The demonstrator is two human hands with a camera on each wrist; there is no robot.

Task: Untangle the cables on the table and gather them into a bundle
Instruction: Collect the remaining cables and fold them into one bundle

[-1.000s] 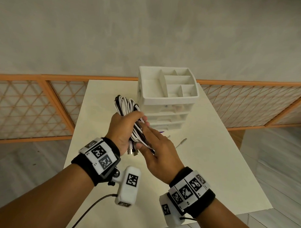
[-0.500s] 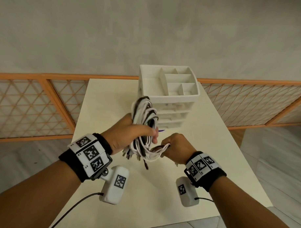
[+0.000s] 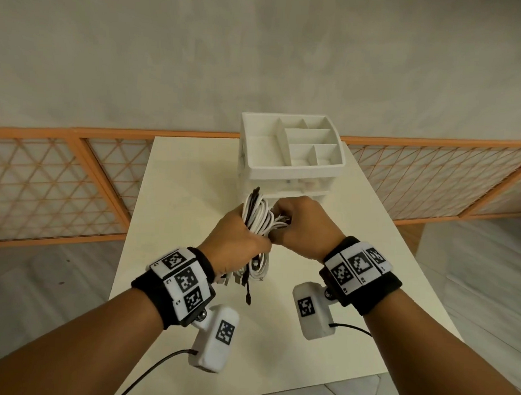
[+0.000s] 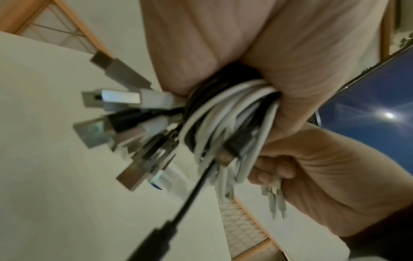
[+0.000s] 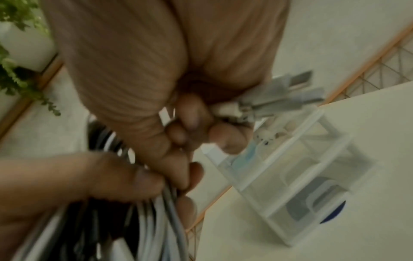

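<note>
From the head view, the left hand (image 3: 237,235) is gripping the coiled bundle of white and black cables (image 3: 258,218) around its middle, lifted clear of the table (image 3: 179,194), loops rising above the fist and plugs hanging below it. The right hand (image 3: 302,225) is closing on the strands just beside that grip, in front of the white drawer organiser (image 3: 289,168).

In the left wrist view, the fingers (image 4: 297,98) are wrapping fully round the cables, USB plugs (image 4: 111,98) fanning out under the grip and one black lead (image 4: 190,194) dangling lower.

In the right wrist view, blurred, the fingertips (image 5: 190,123) are pinching a few cable ends (image 5: 279,100). To do this well, I'd keep the left grip firm and wind those ends snugly around the middle, tucking in the dangling lead.
</note>
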